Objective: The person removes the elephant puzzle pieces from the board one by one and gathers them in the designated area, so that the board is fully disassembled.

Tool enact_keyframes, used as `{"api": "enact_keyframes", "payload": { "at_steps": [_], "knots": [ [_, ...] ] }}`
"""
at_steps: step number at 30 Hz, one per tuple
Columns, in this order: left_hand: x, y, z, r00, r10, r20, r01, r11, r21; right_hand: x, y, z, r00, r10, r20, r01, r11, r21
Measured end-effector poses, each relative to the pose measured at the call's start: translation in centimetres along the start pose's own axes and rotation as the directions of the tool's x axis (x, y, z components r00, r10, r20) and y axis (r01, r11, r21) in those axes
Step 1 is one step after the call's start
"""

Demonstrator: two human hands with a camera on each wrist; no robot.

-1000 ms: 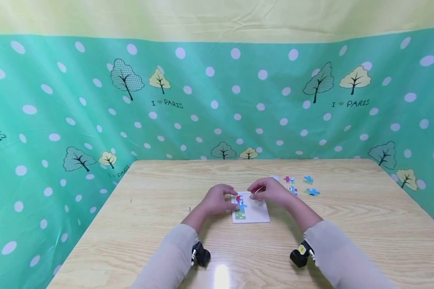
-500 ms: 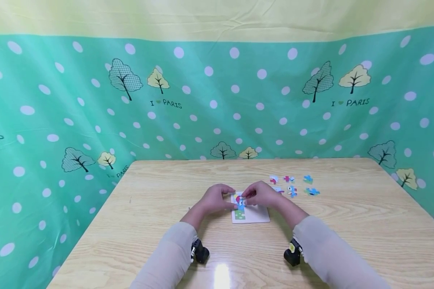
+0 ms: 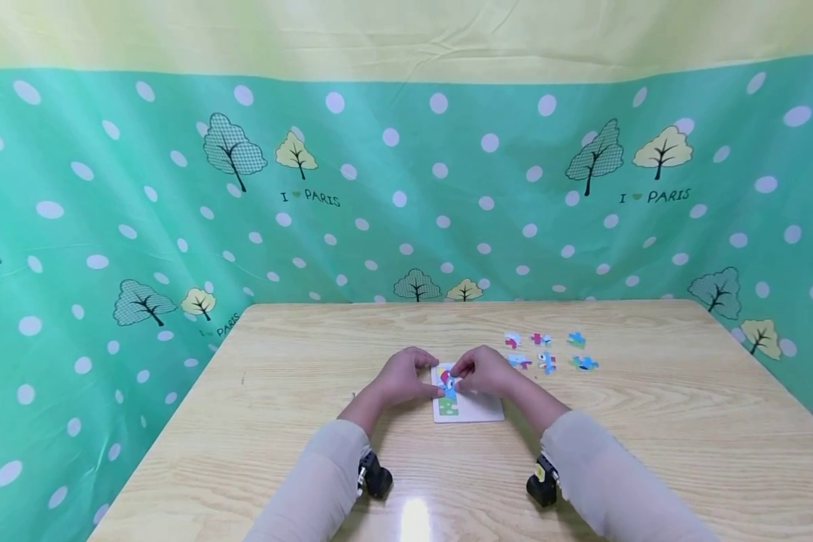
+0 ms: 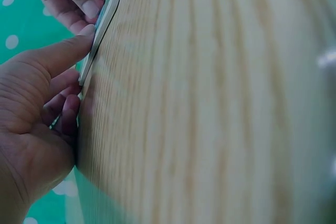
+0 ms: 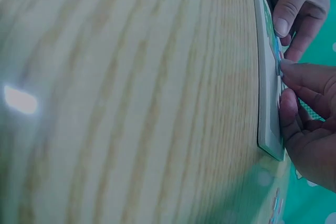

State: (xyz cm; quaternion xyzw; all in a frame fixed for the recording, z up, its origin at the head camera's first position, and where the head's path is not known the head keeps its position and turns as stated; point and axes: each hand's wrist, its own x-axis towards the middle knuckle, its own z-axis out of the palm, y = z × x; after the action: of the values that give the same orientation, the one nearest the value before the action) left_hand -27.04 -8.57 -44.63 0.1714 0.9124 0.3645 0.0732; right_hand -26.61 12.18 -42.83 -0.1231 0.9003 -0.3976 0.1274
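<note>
A white puzzle board lies flat on the table with joined pieces along its left side. One is green with pale spots; above it comes a blue figure with a red and yellow ball. My left hand holds the board by its left side, thumb near the blue picture and fingers at the far left corner. Between thumb and fingers, my right hand pinches a puzzle piece beside the ball. Most of that piece is hidden by the fingers. In the right wrist view both hands meet over the board.
Several loose puzzle pieces lie in two rows behind and right of the board, among them a blue-green one and a blue one with red. A wooden table runs back to a green dotted curtain.
My right hand has moved left and toward me over the board, bringing its piece to the joined ones and uncovering loose pieces behind. My left hand has stayed at the board's left side.
</note>
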Motion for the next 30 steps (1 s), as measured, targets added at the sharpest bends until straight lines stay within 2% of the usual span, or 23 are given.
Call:
{"api": "enact_keyframes", "payload": {
  "at_steps": [11,18,25,30],
  "knots": [
    [0.08,0.13,0.0,1.0,-0.007,-0.008,0.007,1.0,-0.016,0.17,-0.17,0.25,0.999,0.034,-0.008,-0.034,0.999,0.0],
    [0.21,0.12,-0.01,1.0,-0.008,0.001,0.008,1.0,-0.006,0.17,-0.07,0.46,1.0,0.013,-0.008,-0.013,1.0,0.008],
    [0.18,-0.03,-0.06,1.0,0.008,0.001,-0.008,1.0,-0.008,0.16,-0.06,0.69,0.999,0.025,-0.04,-0.023,0.999,0.033],
    [0.05,-0.12,-0.08,1.0,0.014,0.001,-0.014,1.0,-0.017,0.23,-0.17,0.99,0.997,-0.008,-0.079,0.008,1.0,-0.002]
  ]
}}
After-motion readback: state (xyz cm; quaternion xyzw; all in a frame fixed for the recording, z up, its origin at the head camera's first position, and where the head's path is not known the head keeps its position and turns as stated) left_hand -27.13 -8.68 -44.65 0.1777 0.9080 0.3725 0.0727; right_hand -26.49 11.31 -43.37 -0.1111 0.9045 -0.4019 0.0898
